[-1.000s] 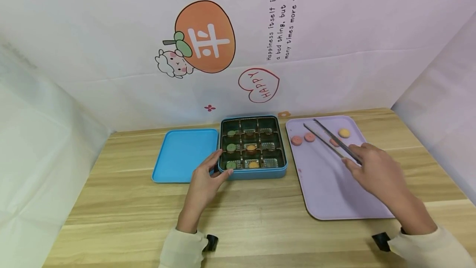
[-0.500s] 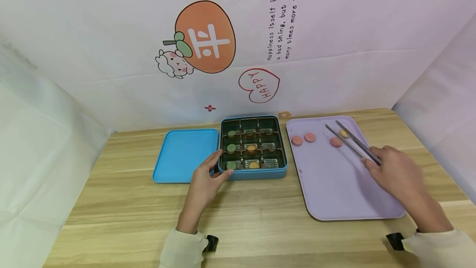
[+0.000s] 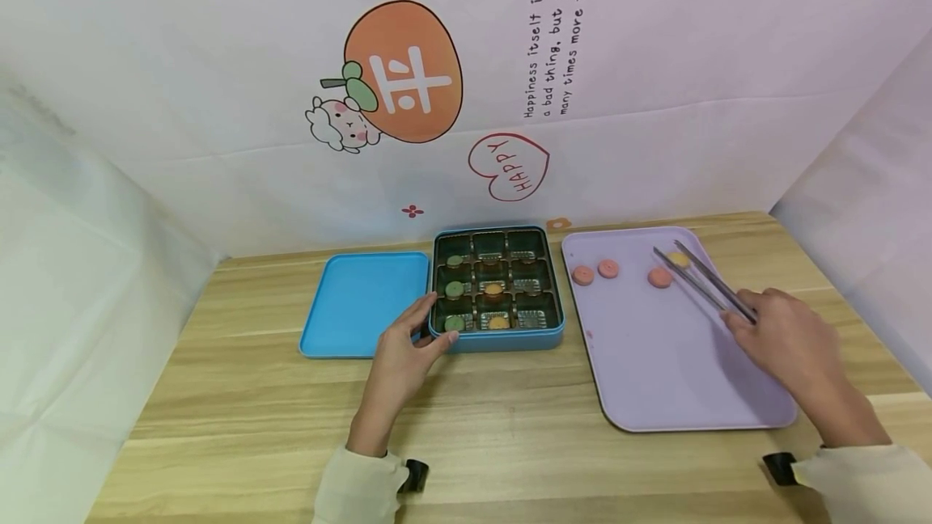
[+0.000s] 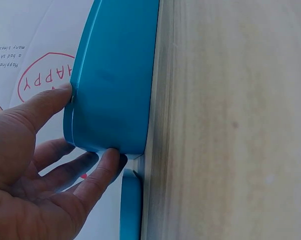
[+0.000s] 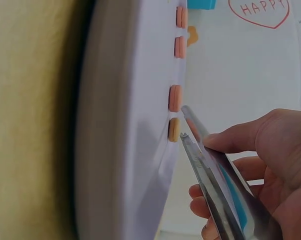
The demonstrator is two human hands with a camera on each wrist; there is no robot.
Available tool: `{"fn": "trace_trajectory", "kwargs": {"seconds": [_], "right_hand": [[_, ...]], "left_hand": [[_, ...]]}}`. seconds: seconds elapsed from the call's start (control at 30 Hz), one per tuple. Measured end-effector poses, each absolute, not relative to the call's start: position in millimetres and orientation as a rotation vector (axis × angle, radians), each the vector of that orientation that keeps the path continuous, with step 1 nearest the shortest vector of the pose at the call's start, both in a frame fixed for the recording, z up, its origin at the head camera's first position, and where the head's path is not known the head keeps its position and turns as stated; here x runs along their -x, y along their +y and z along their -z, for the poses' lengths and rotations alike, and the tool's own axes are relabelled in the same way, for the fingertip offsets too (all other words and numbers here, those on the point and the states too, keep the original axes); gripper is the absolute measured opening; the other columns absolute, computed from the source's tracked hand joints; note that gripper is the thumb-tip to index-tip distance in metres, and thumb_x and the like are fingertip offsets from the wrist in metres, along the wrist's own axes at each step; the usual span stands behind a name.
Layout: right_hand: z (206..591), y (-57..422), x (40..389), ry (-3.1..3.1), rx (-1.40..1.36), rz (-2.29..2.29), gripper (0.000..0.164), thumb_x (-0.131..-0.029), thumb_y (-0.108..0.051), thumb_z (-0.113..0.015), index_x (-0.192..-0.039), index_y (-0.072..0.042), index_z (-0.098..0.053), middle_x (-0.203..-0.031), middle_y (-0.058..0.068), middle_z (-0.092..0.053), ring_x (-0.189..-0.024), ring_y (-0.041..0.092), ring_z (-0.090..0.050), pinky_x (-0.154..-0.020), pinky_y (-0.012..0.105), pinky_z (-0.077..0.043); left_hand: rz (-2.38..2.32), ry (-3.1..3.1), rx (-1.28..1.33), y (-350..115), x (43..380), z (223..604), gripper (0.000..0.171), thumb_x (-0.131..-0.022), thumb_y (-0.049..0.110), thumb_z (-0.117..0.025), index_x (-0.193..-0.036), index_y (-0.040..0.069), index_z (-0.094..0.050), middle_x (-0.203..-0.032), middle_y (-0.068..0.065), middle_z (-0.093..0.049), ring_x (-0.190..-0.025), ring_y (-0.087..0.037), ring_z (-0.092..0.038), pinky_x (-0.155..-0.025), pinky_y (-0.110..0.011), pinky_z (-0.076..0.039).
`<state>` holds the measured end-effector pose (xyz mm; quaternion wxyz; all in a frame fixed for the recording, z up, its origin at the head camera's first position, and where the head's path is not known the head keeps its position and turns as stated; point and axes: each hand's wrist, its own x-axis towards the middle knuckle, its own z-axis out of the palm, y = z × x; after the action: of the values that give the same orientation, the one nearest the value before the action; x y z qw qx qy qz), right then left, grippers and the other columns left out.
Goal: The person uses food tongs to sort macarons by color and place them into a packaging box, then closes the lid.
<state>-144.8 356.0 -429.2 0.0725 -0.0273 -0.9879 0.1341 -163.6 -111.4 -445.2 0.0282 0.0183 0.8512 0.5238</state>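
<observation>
My left hand (image 3: 404, 354) holds the front left corner of a blue tin box (image 3: 502, 340), the thumb at its rim and the fingers along its side. A black nine-section insert lines the tin; green macarons (image 3: 455, 289) sit in the left column and orange-yellow macarons (image 3: 493, 289) in the middle one. With my right hand (image 3: 790, 338) I grip metal tongs (image 3: 717, 289) over a purple tray (image 3: 677, 378). Their parted tips hover about a yellow macaron (image 3: 679, 259); in the right wrist view they are apart from the yellow macaron (image 5: 174, 130). Beside it lies a pink macaron (image 3: 660, 277).
Two more pink macarons (image 3: 607, 268) lie near the tray's left edge. A blue lid (image 3: 364, 302) lies flat left of the tin. Behind everything hangs a white printed cloth (image 3: 277, 39). Wooden tabletop (image 3: 495, 443) stretches in front of the tin.
My right hand has moved right with the tongs, from above the pink macarons to the yellow one. My left hand has stayed on the tin.
</observation>
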Motion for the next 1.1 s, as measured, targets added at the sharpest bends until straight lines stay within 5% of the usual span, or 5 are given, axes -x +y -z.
{"fn": "trace_trajectory", "kwargs": {"seconds": [0.43, 0.67, 0.9, 1.1], "right_hand": [[434.8, 363.0, 146.0, -3.008, 0.108, -0.387, 0.042, -0.096, -0.019, -0.07, -0.126, 0.011, -0.065, -0.112, 0.043, -0.063, -0.092, 0.062, -0.062, -0.058, 0.063, -0.051], [436.2, 362.9, 144.9, -2.996, 0.101, -0.4, 0.038, -0.095, -0.016, -0.07, -0.124, 0.008, -0.067, -0.106, 0.039, -0.065, -0.078, 0.052, -0.063, -0.049, 0.053, -0.046], [435.4, 361.7, 143.9, -2.998, 0.105, -0.396, 0.041, -0.095, -0.016, -0.07, -0.126, 0.01, -0.066, -0.114, 0.041, -0.064, -0.085, 0.057, -0.064, -0.05, 0.056, -0.047], [431.7, 358.0, 143.6, -2.99, 0.092, -0.395, 0.04, -0.095, -0.016, -0.07, -0.126, 0.01, -0.066, -0.112, 0.038, -0.065, -0.077, 0.049, -0.063, -0.049, 0.053, -0.046]], "left_hand": [[-1.613, 2.633, -0.06, -110.6, 163.7, 444.5, 0.072, -0.096, 0.019, -0.08, -0.16, 0.015, -0.046, -0.169, -0.014, -0.037, -0.152, -0.035, -0.042, -0.104, -0.042, -0.06], [-1.611, 2.636, -0.065, -110.6, 163.4, 444.2, 0.072, -0.096, 0.019, -0.079, -0.16, 0.014, -0.046, -0.169, -0.014, -0.037, -0.151, -0.036, -0.044, -0.104, -0.043, -0.06], [-1.613, 2.633, -0.056, -110.5, 163.2, 443.6, 0.072, -0.096, 0.019, -0.079, -0.16, 0.014, -0.046, -0.169, -0.014, -0.036, -0.151, -0.035, -0.043, -0.104, -0.043, -0.06], [-1.611, 2.635, -0.053, -110.6, 162.9, 443.2, 0.072, -0.096, 0.019, -0.08, -0.159, 0.014, -0.046, -0.169, -0.014, -0.037, -0.152, -0.036, -0.043, -0.104, -0.043, -0.06]]}}
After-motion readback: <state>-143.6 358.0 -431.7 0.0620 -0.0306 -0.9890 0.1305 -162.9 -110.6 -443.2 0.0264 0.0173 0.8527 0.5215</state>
